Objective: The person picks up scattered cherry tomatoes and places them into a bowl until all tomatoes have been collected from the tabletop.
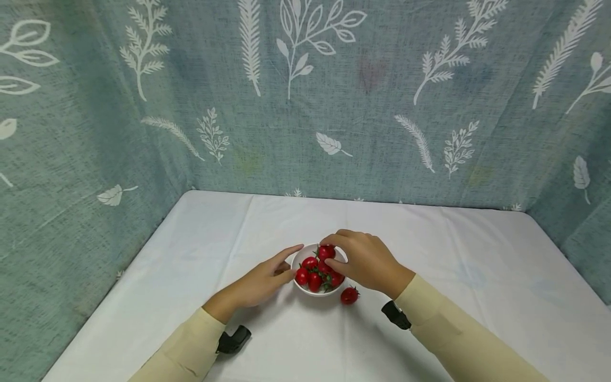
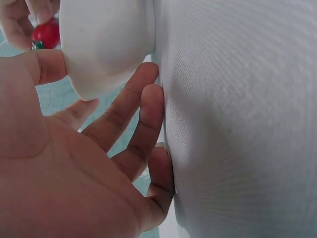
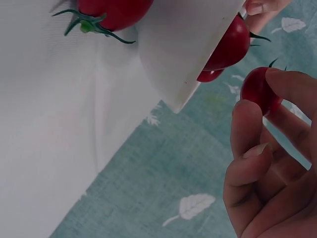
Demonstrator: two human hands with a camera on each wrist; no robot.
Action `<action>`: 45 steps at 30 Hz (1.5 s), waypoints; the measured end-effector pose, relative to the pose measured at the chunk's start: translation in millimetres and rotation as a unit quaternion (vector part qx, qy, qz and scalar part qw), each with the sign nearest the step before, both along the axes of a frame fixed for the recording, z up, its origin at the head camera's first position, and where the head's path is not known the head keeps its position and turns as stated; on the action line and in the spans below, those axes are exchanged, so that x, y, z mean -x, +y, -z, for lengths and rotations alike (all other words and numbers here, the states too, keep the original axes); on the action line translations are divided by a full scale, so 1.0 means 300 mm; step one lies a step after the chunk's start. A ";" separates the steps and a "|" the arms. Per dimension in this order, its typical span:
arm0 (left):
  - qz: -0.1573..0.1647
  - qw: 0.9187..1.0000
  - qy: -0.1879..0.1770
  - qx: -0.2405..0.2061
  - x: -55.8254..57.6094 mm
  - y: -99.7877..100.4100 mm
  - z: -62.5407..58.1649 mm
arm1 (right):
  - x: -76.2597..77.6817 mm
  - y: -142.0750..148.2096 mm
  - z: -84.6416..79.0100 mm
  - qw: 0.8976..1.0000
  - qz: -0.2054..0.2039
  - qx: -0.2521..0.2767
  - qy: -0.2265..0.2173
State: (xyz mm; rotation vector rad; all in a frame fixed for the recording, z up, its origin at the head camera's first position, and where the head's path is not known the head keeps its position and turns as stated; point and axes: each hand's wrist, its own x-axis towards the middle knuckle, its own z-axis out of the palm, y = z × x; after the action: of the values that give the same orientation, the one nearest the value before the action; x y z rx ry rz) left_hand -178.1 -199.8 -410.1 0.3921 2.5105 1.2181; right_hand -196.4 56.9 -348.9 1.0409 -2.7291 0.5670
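A small white bowl (image 1: 319,294) holds several red cherry tomatoes (image 1: 314,281) with green stems. My right hand (image 1: 365,261) is over the bowl's right side, pinching one cherry tomato (image 3: 258,90) between thumb and fingertips, just above the rim. My left hand (image 1: 260,281) rests at the bowl's left side, its thumb and index finger spread along the rim. In the left wrist view its thumb touches the bowl's wall (image 2: 106,44), while the other fingers lie fairly straight, low beside the base. One loose cherry tomato (image 1: 349,295) lies on the cloth, right of the bowl and near my right wrist.
A white cloth (image 1: 296,345) covers the table, with a few faint creases. Blue-green curtains (image 1: 267,132) with white leaf prints stand along the back and sides. Dark straps with camera mounts sit at both wrists, under beige sleeves (image 1: 458,329).
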 end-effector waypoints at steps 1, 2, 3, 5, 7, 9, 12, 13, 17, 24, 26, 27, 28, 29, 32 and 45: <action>0.000 1.000 -0.001 -0.001 -0.001 0.001 0.000 | 0.007 -0.006 0.002 1.000 -0.001 0.002 -0.002; 0.000 1.000 -0.002 -0.001 -0.001 0.001 0.000 | 0.013 -0.013 0.004 1.000 -0.002 0.002 -0.003; 0.001 1.000 -0.003 -0.001 -0.001 0.002 -0.001 | 0.020 -0.018 0.007 1.000 -0.004 0.002 -0.005; 0.001 1.000 -0.005 -0.001 -0.002 0.004 0.000 | 0.033 -0.028 0.014 1.000 -0.007 0.002 -0.011; 0.000 1.000 -0.007 -0.002 -0.003 0.006 -0.001 | 0.044 -0.035 0.020 1.000 -0.008 0.002 -0.020; -0.003 1.000 -0.010 0.000 -0.003 0.008 -0.002 | 0.053 -0.041 0.026 0.999 -0.006 0.000 -0.031; -0.006 1.000 -0.011 0.003 -0.004 0.011 -0.003 | 0.065 -0.047 0.033 0.999 -0.001 -0.002 -0.050; -0.007 1.000 -0.011 0.004 -0.005 0.012 -0.004 | 0.068 -0.049 0.036 0.998 0.001 -0.003 -0.055; -0.007 1.000 -0.011 0.004 -0.005 0.012 -0.004 | 0.077 -0.059 0.043 0.997 0.007 -0.004 -0.074; 0.002 1.000 0.002 -0.003 -0.002 0.007 0.004 | 0.088 -0.080 0.050 0.995 0.011 -0.009 -0.100; 0.001 1.000 0.001 -0.002 -0.003 0.007 0.004 | 0.089 -0.084 0.050 0.994 0.014 -0.012 -0.104; 0.001 1.000 0.001 -0.002 -0.002 0.007 0.004 | 0.090 -0.085 0.051 0.994 0.015 -0.013 -0.104; 0.001 1.000 0.002 -0.001 -0.002 0.007 0.003 | 0.090 -0.086 0.051 0.994 0.017 -0.013 -0.105; 0.000 1.000 0.002 -0.001 -0.002 0.007 0.003 | 0.090 -0.087 0.052 0.994 0.018 -0.012 -0.107; -0.002 1.000 0.002 0.000 -0.001 0.007 0.003 | 0.089 -0.086 0.052 0.994 0.018 -0.008 -0.106; -0.008 1.000 0.000 0.003 0.000 0.004 0.003 | 0.032 -0.022 0.029 0.996 0.028 0.037 -0.072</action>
State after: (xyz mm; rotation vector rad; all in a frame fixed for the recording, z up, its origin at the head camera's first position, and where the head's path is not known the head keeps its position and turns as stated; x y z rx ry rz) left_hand -178.2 -198.8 -411.0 0.3700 2.5210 1.2162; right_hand -205.9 50.4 -357.7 0.9384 -2.8252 0.7564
